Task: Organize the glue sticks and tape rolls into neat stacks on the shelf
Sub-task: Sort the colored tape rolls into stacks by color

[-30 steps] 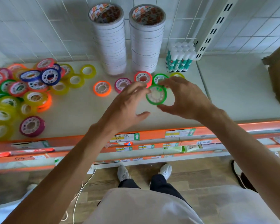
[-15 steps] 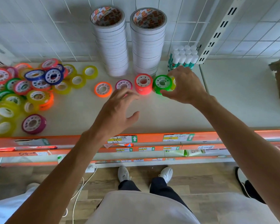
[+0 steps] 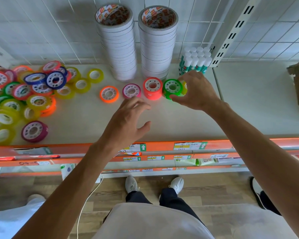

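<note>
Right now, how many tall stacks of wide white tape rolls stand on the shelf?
2. The left tall stack of white tape rolls and the right tall stack stand side by side against the tiled wall; none appear hidden.

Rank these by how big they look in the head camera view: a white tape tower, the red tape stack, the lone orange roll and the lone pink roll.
1. White tape tower, largest by far.
2. Red tape stack.
3. Orange roll and pink roll: they look alike, so I won't rank them.
</note>
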`<state>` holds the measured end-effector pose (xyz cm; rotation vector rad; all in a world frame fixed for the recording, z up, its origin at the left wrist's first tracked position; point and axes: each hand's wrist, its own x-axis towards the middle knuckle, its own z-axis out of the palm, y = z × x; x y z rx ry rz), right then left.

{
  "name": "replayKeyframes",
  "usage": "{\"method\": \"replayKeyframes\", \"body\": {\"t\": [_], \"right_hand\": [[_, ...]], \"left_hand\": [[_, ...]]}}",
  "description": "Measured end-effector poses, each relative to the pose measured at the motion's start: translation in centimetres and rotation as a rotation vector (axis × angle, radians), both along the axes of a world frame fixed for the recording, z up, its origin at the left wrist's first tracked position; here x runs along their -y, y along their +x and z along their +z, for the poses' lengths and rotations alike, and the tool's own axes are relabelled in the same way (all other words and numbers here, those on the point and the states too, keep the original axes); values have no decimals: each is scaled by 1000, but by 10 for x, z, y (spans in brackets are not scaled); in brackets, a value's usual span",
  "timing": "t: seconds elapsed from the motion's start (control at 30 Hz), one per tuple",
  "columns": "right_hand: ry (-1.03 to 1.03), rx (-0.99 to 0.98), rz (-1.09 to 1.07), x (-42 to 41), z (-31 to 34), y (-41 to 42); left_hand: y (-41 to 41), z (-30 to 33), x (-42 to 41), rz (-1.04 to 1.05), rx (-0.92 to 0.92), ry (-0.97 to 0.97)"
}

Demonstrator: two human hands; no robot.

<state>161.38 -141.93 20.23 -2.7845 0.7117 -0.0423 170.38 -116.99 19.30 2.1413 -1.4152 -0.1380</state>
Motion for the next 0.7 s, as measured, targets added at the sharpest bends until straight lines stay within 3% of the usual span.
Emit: {"method": "replayKeyframes", "body": {"t": [0.23, 0.37, 0.7], "right_hand": [[32, -41, 54, 0, 10, 7], [17, -136, 169, 1, 17, 21], [-18, -370, 224, 9, 30, 43]], "left_hand": [[-1, 1, -3, 4, -8, 6], [-3, -1, -3, -3, 5, 4], [2, 0, -12, 14, -17, -7]]}}
